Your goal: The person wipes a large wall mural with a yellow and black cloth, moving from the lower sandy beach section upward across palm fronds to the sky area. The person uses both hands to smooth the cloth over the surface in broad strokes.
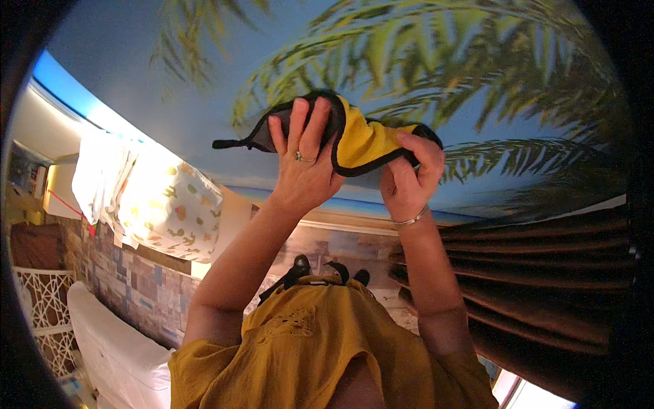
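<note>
Both hands are raised in front of a wall with a palm and beach mural (204, 117). Between them they hold a yellow and grey cloth with black edging (365, 143) and a black hanging loop at its left end. My left hand (309, 158), with a ring on one finger, grips the grey side, its fingers spread over the fabric. My right hand (414, 174), a bracelet at its wrist, pinches the right end of the cloth between thumb and fingers. Folds in the cloth hide part of its far side.
Dark brown curtains (531, 266) hang at the right. To the left are a brightly lit patterned cloth (173, 209), white fabric (97, 179), a chair or seat with a white cover (117, 347) and a white lattice rack (48, 301). My shoes (301, 263) show below.
</note>
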Demonstrator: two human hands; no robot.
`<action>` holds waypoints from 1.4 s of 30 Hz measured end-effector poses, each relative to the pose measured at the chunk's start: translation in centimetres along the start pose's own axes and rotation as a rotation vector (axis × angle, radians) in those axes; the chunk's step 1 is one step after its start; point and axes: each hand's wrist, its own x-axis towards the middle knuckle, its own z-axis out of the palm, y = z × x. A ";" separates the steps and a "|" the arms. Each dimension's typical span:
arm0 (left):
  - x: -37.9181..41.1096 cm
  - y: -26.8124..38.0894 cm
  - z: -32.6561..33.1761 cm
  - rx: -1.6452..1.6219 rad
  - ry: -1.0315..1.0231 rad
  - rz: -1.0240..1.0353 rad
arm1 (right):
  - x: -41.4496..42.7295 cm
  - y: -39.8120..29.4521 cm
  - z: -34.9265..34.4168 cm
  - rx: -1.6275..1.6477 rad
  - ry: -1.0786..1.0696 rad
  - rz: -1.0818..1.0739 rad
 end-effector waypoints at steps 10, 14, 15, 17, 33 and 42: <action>-7.9 6.3 8.6 0.044 -0.273 0.199 | -13.6 4.8 -7.2 -0.077 -0.653 0.062; 0.3 10.8 8.2 0.070 -0.198 0.237 | -6.8 6.9 -11.5 0.085 -0.340 0.586; 1.4 11.8 8.1 0.054 -0.174 0.191 | -4.8 7.0 -12.6 -0.005 -0.246 0.451; 3.1 13.6 8.4 0.018 -0.131 0.104 | -2.3 7.6 -14.6 -0.187 -0.056 0.186; 5.0 24.7 14.6 -0.032 -0.167 0.299 | -8.1 12.1 -22.2 -0.304 -0.021 0.468; -1.3 24.3 19.2 -0.070 -0.505 0.477 | -19.6 12.7 -21.2 -0.056 -0.079 0.955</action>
